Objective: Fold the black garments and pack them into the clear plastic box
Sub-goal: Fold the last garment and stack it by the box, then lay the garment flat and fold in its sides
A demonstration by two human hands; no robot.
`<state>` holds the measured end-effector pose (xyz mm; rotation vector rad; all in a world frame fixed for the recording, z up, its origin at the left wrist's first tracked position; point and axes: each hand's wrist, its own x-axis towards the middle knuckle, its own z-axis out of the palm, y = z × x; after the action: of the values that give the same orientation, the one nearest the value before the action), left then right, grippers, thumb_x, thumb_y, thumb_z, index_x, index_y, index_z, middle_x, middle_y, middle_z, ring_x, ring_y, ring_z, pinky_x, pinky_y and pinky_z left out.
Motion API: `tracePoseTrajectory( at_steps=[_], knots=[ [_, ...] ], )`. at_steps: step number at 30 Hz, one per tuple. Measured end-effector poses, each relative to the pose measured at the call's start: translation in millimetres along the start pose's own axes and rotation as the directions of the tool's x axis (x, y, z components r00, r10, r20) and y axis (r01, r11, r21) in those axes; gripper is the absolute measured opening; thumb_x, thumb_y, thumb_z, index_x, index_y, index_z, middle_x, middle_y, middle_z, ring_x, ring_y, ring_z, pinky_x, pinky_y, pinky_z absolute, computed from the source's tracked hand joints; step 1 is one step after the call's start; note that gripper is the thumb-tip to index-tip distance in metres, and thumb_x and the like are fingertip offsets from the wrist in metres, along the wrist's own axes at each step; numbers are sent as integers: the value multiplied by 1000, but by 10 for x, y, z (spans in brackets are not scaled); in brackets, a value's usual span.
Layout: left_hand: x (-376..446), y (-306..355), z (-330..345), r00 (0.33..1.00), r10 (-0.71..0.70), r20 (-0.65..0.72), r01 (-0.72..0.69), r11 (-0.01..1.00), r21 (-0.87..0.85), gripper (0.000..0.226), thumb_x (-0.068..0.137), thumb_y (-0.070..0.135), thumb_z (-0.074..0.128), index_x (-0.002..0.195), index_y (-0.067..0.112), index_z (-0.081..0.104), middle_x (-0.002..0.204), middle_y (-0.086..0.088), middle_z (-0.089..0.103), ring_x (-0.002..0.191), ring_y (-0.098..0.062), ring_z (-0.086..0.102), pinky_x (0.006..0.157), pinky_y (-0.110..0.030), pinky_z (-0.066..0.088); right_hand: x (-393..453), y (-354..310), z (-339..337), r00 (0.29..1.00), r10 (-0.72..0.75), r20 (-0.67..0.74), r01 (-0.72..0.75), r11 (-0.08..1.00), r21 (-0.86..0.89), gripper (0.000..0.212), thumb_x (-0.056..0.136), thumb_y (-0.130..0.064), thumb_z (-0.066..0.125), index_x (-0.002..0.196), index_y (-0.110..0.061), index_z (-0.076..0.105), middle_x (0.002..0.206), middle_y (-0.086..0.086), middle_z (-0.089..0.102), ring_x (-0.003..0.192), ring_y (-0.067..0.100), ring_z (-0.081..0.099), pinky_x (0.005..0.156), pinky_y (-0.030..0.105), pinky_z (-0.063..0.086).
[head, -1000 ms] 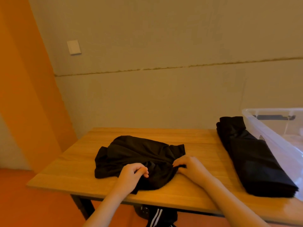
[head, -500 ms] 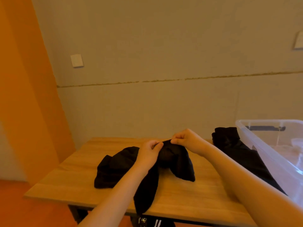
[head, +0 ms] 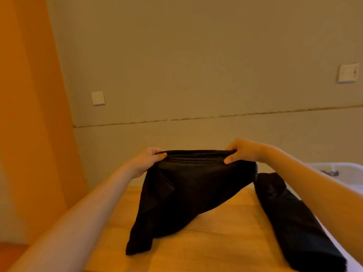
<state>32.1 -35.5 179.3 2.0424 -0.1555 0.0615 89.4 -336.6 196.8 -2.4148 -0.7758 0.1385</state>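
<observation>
A black garment (head: pixel 182 197) hangs in the air over the wooden table (head: pixel 216 250), stretched by its ribbed waistband. My left hand (head: pixel 147 160) pinches the band's left end and my right hand (head: pixel 241 152) pinches its right end. The cloth's lower part trails down to the tabletop. To the right lies a folded black garment (head: pixel 290 220), long and flat, beside the clear plastic box (head: pixel 343 167), of which only the rim shows behind my right forearm.
The table stands against a grey wall with an orange wall section at the left. Two white switch plates (head: pixel 98 98) (head: pixel 347 72) are on the wall. The table's left edge drops to an orange floor.
Both hands have lifted the crumpled garment off the table and moved apart, stretching its waistband wide. The camera has tilted upward.
</observation>
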Motion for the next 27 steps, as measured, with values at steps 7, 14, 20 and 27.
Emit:
tracePoseTrajectory(
  at_steps=[7,14,20,27],
  knots=[
    [66,618,-454,985,121,-124,-129,990,-56,26,100,17,39,90,10,61,83,-4,62,67,-9,61,63,-20,48,-49,-211,-830,969,15,-246,13,994,110,18,88,-19,62,71,-12,65,64,-1,62,63,14,58,58,23,43],
    [51,1214,-651,992,119,-32,-101,937,335,11,86,22,66,97,19,65,95,-1,67,90,-17,64,75,-27,52,-116,-369,-1470,875,9,-485,56,991,121,18,86,-19,63,89,-1,67,78,12,63,72,24,60,67,33,52],
    [71,1095,-976,987,147,-58,-139,982,126,14,92,12,55,99,7,66,97,-7,66,92,-18,62,75,-23,48,-352,-179,-1655,864,86,-496,-30,992,120,15,87,-19,63,80,-6,68,77,12,64,74,25,60,62,31,47],
    [69,1119,-1012,949,200,-244,-208,978,-6,34,99,30,39,100,9,65,89,-4,69,83,-16,65,65,-25,49,-392,-183,-1763,882,94,-461,-17,986,167,12,88,-12,60,82,-7,68,78,9,66,76,22,61,65,29,48]
  ],
)
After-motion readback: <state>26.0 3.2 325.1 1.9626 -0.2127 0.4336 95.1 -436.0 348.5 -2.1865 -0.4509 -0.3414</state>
